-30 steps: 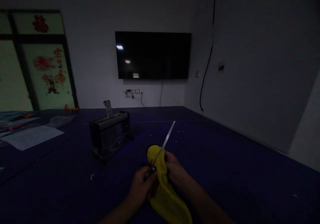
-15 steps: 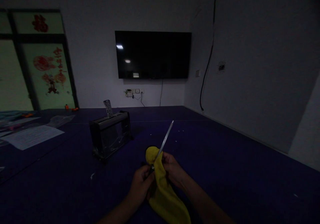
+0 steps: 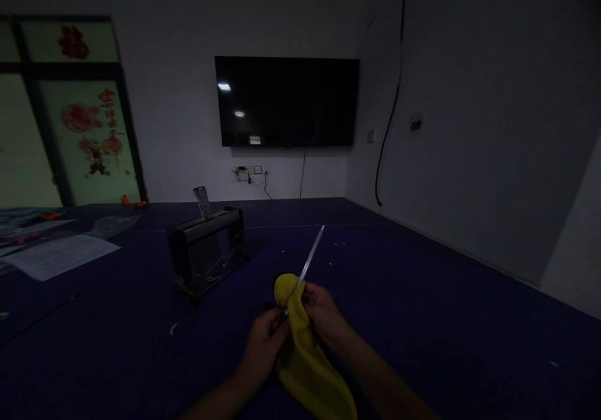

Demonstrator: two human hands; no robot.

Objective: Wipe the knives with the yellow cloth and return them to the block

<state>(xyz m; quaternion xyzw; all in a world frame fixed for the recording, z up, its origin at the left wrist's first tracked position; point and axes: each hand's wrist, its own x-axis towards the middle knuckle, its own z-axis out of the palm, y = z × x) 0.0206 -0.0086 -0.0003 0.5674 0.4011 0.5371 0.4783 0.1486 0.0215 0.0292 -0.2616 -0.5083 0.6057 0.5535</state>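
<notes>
In the lower middle of the head view, my left hand (image 3: 263, 343) is closed around the dark handle of a knife. The knife's narrow silver blade (image 3: 312, 254) points up and slightly right, away from me. A yellow cloth (image 3: 307, 357) lies against the lower blade and hangs down between my forearms. My right hand (image 3: 323, 312) pinches this cloth near the base of the blade from the right side. Much of the handle is hidden by my left fingers and the cloth.
A dark box with clear side panels (image 3: 206, 251) stands on the purple surface (image 3: 422, 320) to the left, a plastic-wrapped piece (image 3: 202, 203) sticking out of its top. Paper sheets (image 3: 61, 256) lie at far left. A television (image 3: 287, 102) hangs on the back wall.
The blade and cloth have shifted very slightly left. Both hands keep the same hold.
</notes>
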